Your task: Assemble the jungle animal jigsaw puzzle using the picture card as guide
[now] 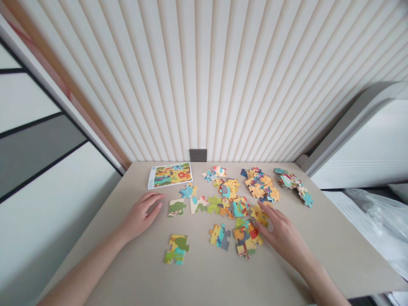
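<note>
My left hand (142,214) rests on the table, fingers stretched and thumb apart, holding nothing. Just right of it lies a green and cream puzzle piece (177,207). My right hand (280,229) has its thumb and fingers around a yellow puzzle piece (261,216), at the right side of a loose pile. That pile includes a piece with red on it (254,234) and a turquoise piece (239,208). A grey and blue piece (219,236) lies left of the pile. Nearer to me is a green and yellow piece (177,249).
A picture card (170,175) lies at the table's back left, with a blue piece (188,190) below it. Piles of orange-backed pieces (263,185) and mixed pieces (291,180) sit at the back right. A ribbed wall with a socket (198,155) borders the table (134,276).
</note>
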### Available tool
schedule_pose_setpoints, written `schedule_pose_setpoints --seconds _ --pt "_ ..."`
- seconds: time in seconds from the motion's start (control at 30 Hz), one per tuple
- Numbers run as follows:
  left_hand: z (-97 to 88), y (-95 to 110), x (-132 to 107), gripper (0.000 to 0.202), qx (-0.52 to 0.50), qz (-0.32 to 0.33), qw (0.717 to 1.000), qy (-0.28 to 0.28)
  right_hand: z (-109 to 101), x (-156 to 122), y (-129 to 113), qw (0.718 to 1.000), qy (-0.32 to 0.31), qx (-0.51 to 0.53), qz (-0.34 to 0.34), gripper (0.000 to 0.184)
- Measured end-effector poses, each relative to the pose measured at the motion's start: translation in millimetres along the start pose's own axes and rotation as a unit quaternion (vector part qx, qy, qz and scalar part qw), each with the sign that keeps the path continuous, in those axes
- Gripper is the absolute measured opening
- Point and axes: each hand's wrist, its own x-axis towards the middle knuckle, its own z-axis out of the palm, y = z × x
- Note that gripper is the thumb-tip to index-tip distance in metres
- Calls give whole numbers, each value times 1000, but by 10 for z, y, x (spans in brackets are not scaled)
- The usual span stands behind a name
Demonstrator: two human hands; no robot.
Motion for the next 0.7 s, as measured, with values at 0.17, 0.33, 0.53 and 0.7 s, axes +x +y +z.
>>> schedule_pose_setpoints --seconds 0.17,0.33,0.53,0.7 --pt "-86 145 3 31 49 25 998 9 165 -232 216 999 40 -6 4 57" --pt "-205 365 -265 34 101 38 994 -18 235 -331 168 996 82 31 -7 51" --pt "-139 415 -446 30 58 -13 998 33 245 -318 55 992 96 76 -37 34" --pt "-102 437 -326 28 42 -9 998 43 140 -231 -55 991 94 83 -53 30"
